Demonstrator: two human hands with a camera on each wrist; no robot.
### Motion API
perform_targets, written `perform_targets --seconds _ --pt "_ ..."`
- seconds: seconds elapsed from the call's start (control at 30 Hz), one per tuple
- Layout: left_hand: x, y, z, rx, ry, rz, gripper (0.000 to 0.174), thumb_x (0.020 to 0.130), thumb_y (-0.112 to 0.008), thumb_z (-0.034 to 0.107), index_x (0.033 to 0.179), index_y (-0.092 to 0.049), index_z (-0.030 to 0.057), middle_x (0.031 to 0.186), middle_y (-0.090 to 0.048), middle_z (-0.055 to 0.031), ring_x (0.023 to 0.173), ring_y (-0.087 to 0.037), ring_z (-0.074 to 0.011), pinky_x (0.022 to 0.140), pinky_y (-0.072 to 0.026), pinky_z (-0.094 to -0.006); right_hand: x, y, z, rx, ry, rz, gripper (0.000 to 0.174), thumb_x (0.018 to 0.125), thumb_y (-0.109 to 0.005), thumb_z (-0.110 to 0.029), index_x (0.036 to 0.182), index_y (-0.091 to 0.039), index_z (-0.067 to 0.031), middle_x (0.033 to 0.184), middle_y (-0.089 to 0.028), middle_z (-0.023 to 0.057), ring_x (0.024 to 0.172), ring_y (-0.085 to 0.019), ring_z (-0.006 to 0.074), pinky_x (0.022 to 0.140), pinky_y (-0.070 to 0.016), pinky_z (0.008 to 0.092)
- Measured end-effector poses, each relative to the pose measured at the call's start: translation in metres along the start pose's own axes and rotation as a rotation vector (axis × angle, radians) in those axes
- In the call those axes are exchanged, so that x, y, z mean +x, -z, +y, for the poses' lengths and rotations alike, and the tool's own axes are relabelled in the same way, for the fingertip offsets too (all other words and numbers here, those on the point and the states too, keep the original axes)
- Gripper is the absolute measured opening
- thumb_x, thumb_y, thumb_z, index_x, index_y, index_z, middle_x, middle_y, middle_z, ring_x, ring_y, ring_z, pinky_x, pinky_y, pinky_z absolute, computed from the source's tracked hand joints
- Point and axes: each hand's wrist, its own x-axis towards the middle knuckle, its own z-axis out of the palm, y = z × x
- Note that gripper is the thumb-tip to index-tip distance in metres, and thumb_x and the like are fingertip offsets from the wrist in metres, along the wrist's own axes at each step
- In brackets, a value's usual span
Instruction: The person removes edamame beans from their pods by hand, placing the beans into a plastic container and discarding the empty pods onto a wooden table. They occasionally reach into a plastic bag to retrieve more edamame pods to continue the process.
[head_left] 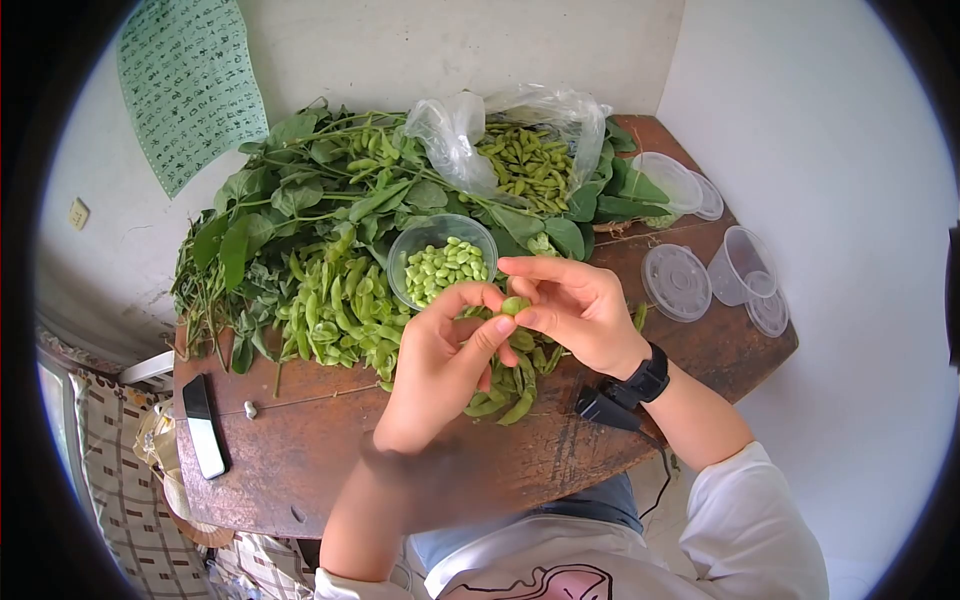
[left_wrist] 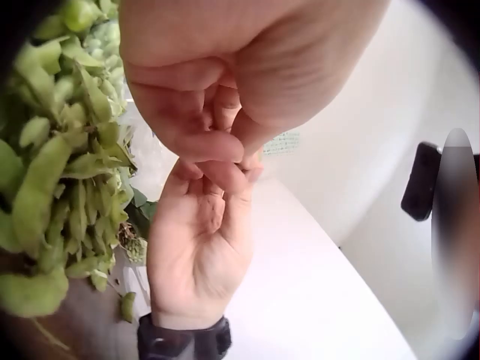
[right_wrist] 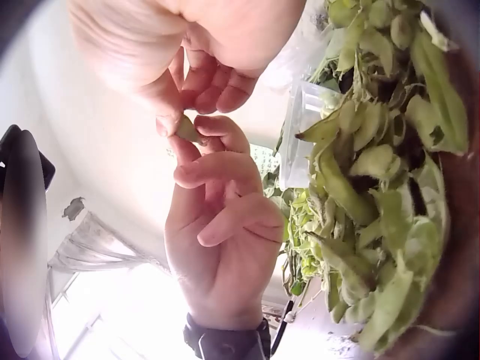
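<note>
A small green bean pod (head_left: 514,305) is pinched between both hands above the pile. My left hand (head_left: 432,352) grips it with thumb and forefinger from the left. From the other side, my right hand (head_left: 588,312) pinches it with thumb and index finger, the remaining fingers bent. In the right wrist view a bit of the pod (right_wrist: 190,130) shows between the fingertips; in the left wrist view fingers hide it. Just beyond the hands stands a round clear plastic bowl (head_left: 442,219) holding shelled green beans (head_left: 447,268). Loose pods (head_left: 340,300) are heaped beside and below the hands.
Leafy bean plants (head_left: 300,195) cover the table's back. A clear plastic bag (head_left: 450,130) of pods lies on them. Clear lids (head_left: 678,283) and a clear plastic cup (head_left: 732,272) are at the right. A phone (head_left: 204,430) lies near the left edge of the wooden table (head_left: 300,440).
</note>
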Motion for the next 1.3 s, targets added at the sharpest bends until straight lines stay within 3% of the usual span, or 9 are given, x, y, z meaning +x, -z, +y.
perform_targets --seconds 0.2,0.27,0.5,0.6,0.67,0.83,0.9,1.07,1.3 --pt "0.0 -0.001 -0.01 0.285 -0.132 0.16 0.015 0.098 -0.061 0.007 0.111 -0.054 0.0024 0.069 -0.064 -0.0025 0.056 -0.058 -0.0064 0.047 -0.0409 -0.0185 0.002 -0.004 0.006 -0.213 0.09 0.069 0.029 0.091 -0.067 0.003 0.12 -0.068 0.0013 0.103 -0.064 0.004 0.095 -0.061 0.01 0.083 -0.0508 0.0244" --pt "0.001 -0.002 -0.013 0.455 -0.291 0.241 0.014 0.097 -0.061 0.004 0.109 -0.055 0.0031 0.063 -0.062 -0.002 0.053 -0.057 -0.0061 0.046 -0.0396 -0.0196 0.002 -0.004 0.009 -0.239 0.071 0.105 0.026 0.091 -0.067 0.003 0.117 -0.069 0.0012 0.108 -0.066 0.0067 0.097 -0.063 0.011 0.081 -0.0522 0.0236" --pt "0.006 0.004 -0.024 0.59 -0.465 0.36 0.012 0.095 -0.063 0.003 0.106 -0.058 0.0022 0.065 -0.064 -0.0029 0.055 -0.06 -0.0065 0.047 -0.0406 -0.0202 0.002 -0.014 0.014 -0.151 0.045 0.158 0.025 0.091 -0.067 0.003 0.116 -0.07 0.0015 0.112 -0.065 0.0079 0.093 -0.064 0.0122 0.081 -0.0538 0.026" --pt "0.006 0.008 -0.016 0.425 -0.381 0.329 0.012 0.095 -0.063 0.003 0.105 -0.059 0.0027 0.069 -0.065 -0.0021 0.057 -0.061 -0.0068 0.047 -0.041 -0.0199 0.004 -0.017 0.012 0.082 0.011 0.123 0.023 0.096 -0.063 -0.004 0.117 -0.067 0.0048 0.117 -0.063 0.0124 0.09 -0.066 0.0171 0.08 -0.0553 0.0298" --pt "0.004 0.011 -0.007 0.182 -0.213 0.255 0.013 0.093 -0.066 0.002 0.104 -0.059 0.0028 0.081 -0.066 -0.0045 0.062 -0.062 -0.008 0.049 -0.0438 -0.0206 0.008 -0.017 0.01 0.109 -0.034 0.101 0.023 0.097 -0.062 -0.005 0.117 -0.066 0.0058 0.116 -0.063 0.0122 0.09 -0.066 0.0175 0.08 -0.0553 0.0305" --pt "0.007 0.02 -0.004 0.18 -0.239 0.315 0.011 0.094 -0.065 0.003 0.104 -0.06 0.0046 0.073 -0.064 -0.0014 0.06 -0.059 -0.0058 0.048 -0.0404 -0.0191 0.031 -0.014 -0.001 0.069 -0.103 -0.012 0.024 0.099 -0.06 -0.007 0.117 -0.064 0.0076 0.108 -0.067 0.012 0.088 -0.068 0.0181 0.079 -0.0565 0.0312" --pt "0.008 0.025 -0.005 0.125 -0.287 0.352 0.011 0.094 -0.066 0.003 0.103 -0.06 0.0044 0.073 -0.064 -0.0008 0.059 -0.057 -0.0052 0.047 -0.0391 -0.0183 0.044 -0.013 -0.006 0.267 -0.264 -0.048 0.024 0.1 -0.06 -0.01 0.115 -0.063 0.0084 0.1 -0.068 0.0119 0.085 -0.069 0.0183 0.077 -0.0583 0.031" --pt "0.01 0.03 -0.003 0.134 -0.288 0.408 0.007 0.095 -0.064 0.003 0.102 -0.062 0.0045 0.079 -0.061 0.0012 0.057 -0.052 -0.0035 0.047 -0.0382 -0.0183 0.073 -0.012 -0.017 0.106 -0.424 -0.164 0.029 0.095 -0.068 -0.015 0.114 -0.065 0.0068 0.098 -0.071 0.0118 0.08 -0.071 0.0176 0.077 -0.0598 0.0289" --pt "0.013 0.034 -0.004 0.269 -0.245 0.491 0.007 0.094 -0.066 0.004 0.099 -0.063 0.001 0.072 -0.061 0.0004 0.053 -0.051 -0.0041 0.045 -0.0355 -0.0191 0.082 -0.013 -0.018 -0.118 -0.384 -0.179 0.024 0.091 -0.073 -0.011 0.108 -0.071 0.0058 0.096 -0.073 0.0115 0.078 -0.071 0.0146 0.072 -0.0603 0.0263"
